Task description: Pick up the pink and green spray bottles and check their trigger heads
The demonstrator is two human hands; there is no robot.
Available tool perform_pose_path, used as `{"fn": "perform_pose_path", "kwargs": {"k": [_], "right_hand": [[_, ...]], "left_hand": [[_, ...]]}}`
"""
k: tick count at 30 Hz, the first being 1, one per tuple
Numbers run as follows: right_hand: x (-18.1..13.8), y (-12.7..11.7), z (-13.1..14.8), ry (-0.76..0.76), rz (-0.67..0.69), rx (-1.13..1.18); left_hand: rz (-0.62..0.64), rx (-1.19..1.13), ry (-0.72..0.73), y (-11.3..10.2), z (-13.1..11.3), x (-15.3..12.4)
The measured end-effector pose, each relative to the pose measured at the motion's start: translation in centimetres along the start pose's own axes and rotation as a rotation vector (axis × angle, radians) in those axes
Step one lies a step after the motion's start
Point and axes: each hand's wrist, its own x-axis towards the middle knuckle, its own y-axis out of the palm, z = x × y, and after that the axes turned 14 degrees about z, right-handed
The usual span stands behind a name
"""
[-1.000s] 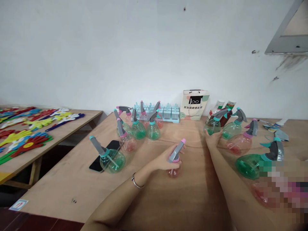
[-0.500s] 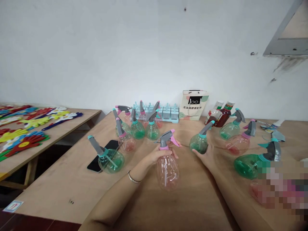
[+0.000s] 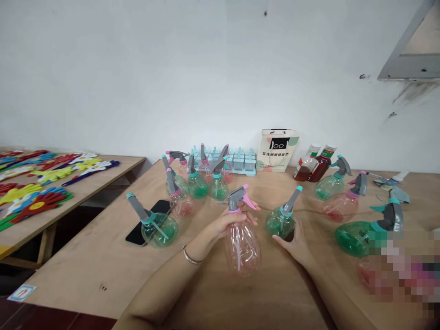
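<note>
My left hand (image 3: pixel 229 223), with a silver bangle on its wrist, is closed round the neck of a clear pink spray bottle (image 3: pixel 243 252) that has a grey head and pink trigger. To its right, my right hand (image 3: pixel 296 243) grips the lower part of a green spray bottle (image 3: pixel 277 222) with a grey and teal head. This green bottle leans to the right, its nozzle end pointing up. Whether its base touches the table I cannot tell. Left of my left hand, another green spray bottle (image 3: pixel 160 231) lies tilted, partly over a black phone (image 3: pixel 137 234).
Several green and pink spray bottles (image 3: pixel 197 185) crowd the back left; others (image 3: pixel 340 206) lie on the right. Behind are a light-blue mould tray (image 3: pixel 245 165), a paper bag (image 3: pixel 277 151) and two bottles of dark-red liquid (image 3: pixel 319 165). Colourful hand-shaped items (image 3: pixel 37 204) cover another table.
The green bottle in my right hand has moved slightly left and nearer, and its head points more upward. The pink bottle's base has shifted slightly right.
</note>
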Motion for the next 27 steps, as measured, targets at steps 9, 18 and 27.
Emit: {"fn": "perform_pose_path", "kwargs": {"k": [9,18,27], "right_hand": [[-0.1,-0.1,0.3,0.012,0.012,-0.007],[-0.1,-0.2,0.7,0.024,0.032,0.0],[-0.1,-0.3,0.9,0.03,0.059,0.02]], "left_hand": [[-0.108,-0.102,0.003,0.0,0.4,-0.1],[-0.216,-0.072,0.005,1.1,0.4,-0.1],[-0.084,-0.035,-0.015,1.4,-0.5,-0.2]]}}
